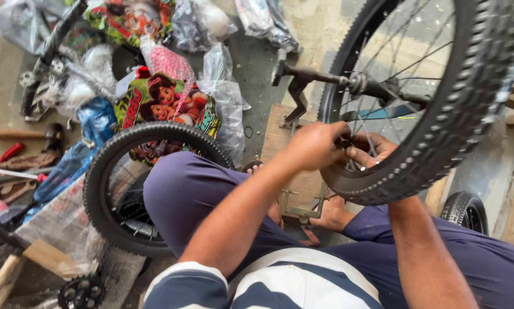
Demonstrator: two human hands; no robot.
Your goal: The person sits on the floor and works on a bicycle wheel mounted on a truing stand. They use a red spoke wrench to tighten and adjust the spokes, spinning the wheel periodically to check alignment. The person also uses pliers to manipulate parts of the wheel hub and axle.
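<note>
The large bicycle wheel [434,97] is cut off by the upper and right frame edges, and the part worked on at its lower rim is hidden behind the hands. The left hand [314,146] is seen curled closed at the rim, its fingers out of sight. The right hand [368,150] is partly masked by the tyre, fingers [357,155] bent against the spokes; what is gripped cannot be told.

The grey concrete floor [257,68] carries clear plastic bags [225,97], a hammer [25,134] and a small bicycle wheel [111,189]. A wooden board [277,140] lies mid-floor; a chainring [81,292] sits near the lower-left corner.
</note>
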